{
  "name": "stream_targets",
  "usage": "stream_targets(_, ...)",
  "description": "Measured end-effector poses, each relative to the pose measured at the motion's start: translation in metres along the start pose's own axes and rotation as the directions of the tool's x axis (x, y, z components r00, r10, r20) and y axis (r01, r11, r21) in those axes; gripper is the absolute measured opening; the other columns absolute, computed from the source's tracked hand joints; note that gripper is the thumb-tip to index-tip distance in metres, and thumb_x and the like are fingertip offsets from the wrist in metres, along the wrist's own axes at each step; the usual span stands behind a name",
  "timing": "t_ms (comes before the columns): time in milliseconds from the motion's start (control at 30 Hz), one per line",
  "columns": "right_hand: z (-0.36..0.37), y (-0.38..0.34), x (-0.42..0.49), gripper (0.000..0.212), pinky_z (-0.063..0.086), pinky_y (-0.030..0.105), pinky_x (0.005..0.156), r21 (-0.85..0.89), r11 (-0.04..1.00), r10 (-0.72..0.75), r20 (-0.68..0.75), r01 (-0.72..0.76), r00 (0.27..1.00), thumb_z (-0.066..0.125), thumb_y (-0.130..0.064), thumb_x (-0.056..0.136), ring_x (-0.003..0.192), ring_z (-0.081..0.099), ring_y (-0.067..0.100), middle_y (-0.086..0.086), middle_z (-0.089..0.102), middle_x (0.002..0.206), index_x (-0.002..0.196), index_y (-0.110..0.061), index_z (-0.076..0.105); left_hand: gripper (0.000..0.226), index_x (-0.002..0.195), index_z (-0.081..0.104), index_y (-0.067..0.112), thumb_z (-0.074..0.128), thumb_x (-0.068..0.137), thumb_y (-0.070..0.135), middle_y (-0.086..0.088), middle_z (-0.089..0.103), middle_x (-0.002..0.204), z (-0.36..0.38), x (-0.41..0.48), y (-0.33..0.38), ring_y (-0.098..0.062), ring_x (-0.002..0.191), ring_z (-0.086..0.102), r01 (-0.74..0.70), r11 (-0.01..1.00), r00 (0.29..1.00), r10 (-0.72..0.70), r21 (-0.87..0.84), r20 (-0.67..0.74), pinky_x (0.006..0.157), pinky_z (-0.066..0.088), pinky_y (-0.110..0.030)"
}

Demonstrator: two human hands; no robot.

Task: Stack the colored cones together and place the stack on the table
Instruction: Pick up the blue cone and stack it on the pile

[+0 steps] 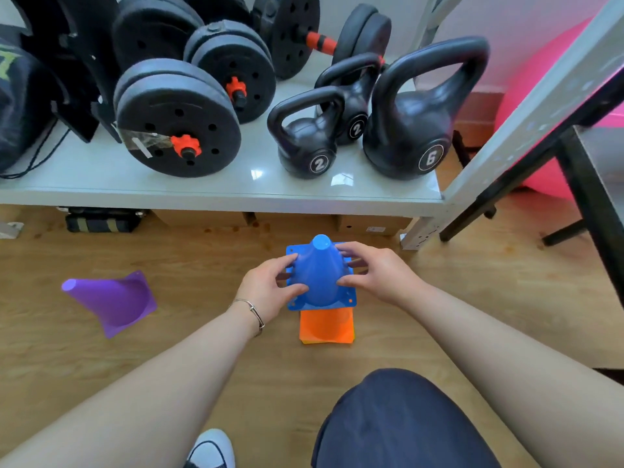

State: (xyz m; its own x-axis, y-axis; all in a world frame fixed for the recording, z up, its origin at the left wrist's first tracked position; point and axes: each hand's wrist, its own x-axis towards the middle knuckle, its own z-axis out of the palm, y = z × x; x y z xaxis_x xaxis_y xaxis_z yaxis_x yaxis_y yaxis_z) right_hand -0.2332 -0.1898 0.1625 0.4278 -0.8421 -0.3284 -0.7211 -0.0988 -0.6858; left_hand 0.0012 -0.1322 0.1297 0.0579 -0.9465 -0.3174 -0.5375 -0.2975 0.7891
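A blue cone (319,271) is held upright between both hands over an orange cone (326,325) that stands on the wooden floor, with a thin yellow edge showing under the orange base. My left hand (270,290) grips the blue cone's left side and my right hand (374,273) grips its right side. The blue base sits above the orange base, covering the orange cone's upper part. A purple cone (113,300) lies on its side on the floor to the left, apart from the stack.
A low white shelf (216,189) just beyond the cones carries black dumbbells (179,119) and kettlebells (412,126). A black table leg (587,194) and pink ball (540,106) stand at right. My knee (398,420) and shoe (211,449) are in the foreground.
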Motion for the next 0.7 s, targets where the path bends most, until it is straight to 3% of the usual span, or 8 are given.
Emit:
stream_targets(200,0.013,0.026,-0.015,0.059,0.055,0.034,0.095,0.032,0.998,0.057,0.058,-0.059,0.997,0.079,-0.032,0.079,0.108,0.063,0.009,-0.011,0.064,0.127,0.13,-0.04,0.053,0.061,0.132,0.057,0.027,0.079,0.076,0.021,0.009,0.064,0.124,0.022,-0.002,-0.005,-0.01,0.107,0.064,0.005,0.997,0.994,-0.013,0.072,0.106,0.097,0.053,-0.033)
stream_targets(500,0.067,0.083,-0.003,0.059,0.052,0.034,0.096,0.064,0.984,0.16,0.094,-0.167,0.983,0.081,-0.029,0.076,0.104,0.065,0.015,-0.002,0.062,0.128,0.129,-0.031,0.053,0.06,0.131,0.058,0.026,0.078,0.075,0.019,0.008,0.065,0.125,0.072,0.014,-0.05,-0.008,0.107,0.064,0.082,0.99,0.978,-0.103,0.114,0.182,0.093,0.046,-0.021)
stream_targets(700,0.102,0.109,-0.002,0.059,0.052,0.035,0.098,0.086,0.98,0.168,0.108,-0.177,0.98,0.081,-0.021,0.077,0.107,0.065,0.017,0.002,0.062,0.128,0.129,-0.022,0.054,0.06,0.131,0.057,0.021,0.079,0.075,0.017,0.007,0.065,0.124,0.096,0.015,-0.084,-0.01,0.105,0.065,0.124,0.984,0.968,-0.149,0.127,0.204,0.098,0.049,-0.028)
